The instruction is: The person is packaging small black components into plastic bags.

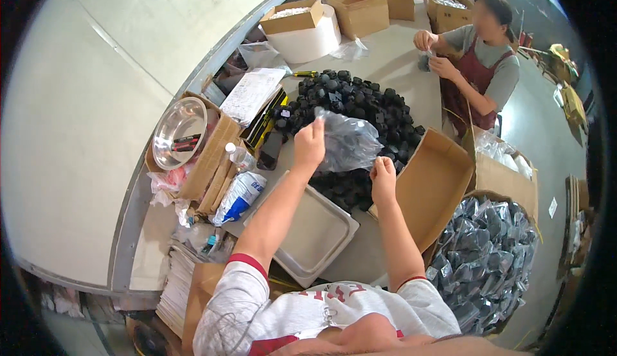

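Observation:
A transparent plastic bag [350, 141] is stretched between my two hands, over a heap of small black plastic parts [340, 96] on the table. My left hand [310, 144] is closed on the bag's left edge. With its fingers pinched together, my right hand [384, 177] grips the lower right corner of the bag. The bag looks thin and crumpled; I cannot make out whether anything is inside it. Below my hands, a shallow grey metal tray [315, 231] lies at the near edge of the heap.
An open cardboard box [440, 182] is at right, beside a carton of bagged black parts [485, 259]. At left are a steel bowl [180, 131], a phone [270, 150], a plastic bottle [241, 157] and papers [254, 96]. Across the table a co-worker [482, 67] handles a small bag.

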The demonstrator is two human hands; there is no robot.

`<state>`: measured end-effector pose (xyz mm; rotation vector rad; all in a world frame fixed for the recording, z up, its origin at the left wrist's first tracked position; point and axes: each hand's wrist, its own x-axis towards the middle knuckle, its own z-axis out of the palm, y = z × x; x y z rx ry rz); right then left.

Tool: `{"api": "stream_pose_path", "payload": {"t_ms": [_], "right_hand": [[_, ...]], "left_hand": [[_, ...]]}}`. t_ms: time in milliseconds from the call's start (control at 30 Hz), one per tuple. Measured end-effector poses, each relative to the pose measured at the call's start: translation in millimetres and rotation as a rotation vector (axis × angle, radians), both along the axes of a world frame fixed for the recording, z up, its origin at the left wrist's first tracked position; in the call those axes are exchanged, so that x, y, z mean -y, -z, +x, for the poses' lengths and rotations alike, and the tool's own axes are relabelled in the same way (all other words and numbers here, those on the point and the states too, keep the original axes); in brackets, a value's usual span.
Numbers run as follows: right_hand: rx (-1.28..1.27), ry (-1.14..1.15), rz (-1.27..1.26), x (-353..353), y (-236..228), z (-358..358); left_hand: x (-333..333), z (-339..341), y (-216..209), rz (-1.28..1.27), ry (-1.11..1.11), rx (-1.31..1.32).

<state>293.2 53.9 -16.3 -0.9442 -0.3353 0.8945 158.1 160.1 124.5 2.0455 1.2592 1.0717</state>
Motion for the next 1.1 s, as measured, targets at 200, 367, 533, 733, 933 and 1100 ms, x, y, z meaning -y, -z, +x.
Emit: {"api": "stream_pose_path", "payload": {"t_ms": [200,367,533,733,933,1100], "right_hand": [[-0.058,-0.046,-0.104,12.5,-14.7,-32.0],[0.071,-0.154,-0.122,24.2,-9.3,-41.1],[0.077,-0.259,-0.163,32.1,-5.3,-52.2],[0.148,-0.321,-0.206,40.9,1.1,-69.4],[0.231,-0.406,-0.230,52.7,-0.4,-94.7],[0.361,-0.540,-0.289,64.2,-10.1,-122.1]], "left_hand": [[-4.3,25.0,-55.1,0.490,0.137,-0.020],[-4.9,12.8,-78.1,0.815,0.003,-0.135],[-9.5,-17.4,-69.4,0.401,-0.040,-0.365],[0.6,-102.0,-47.1,0.304,-0.138,-0.032],[92.8,-303.1,8.2,-0.555,-0.197,0.538],[252.8,-468.1,67.3,-0.759,-0.516,0.604]]}}
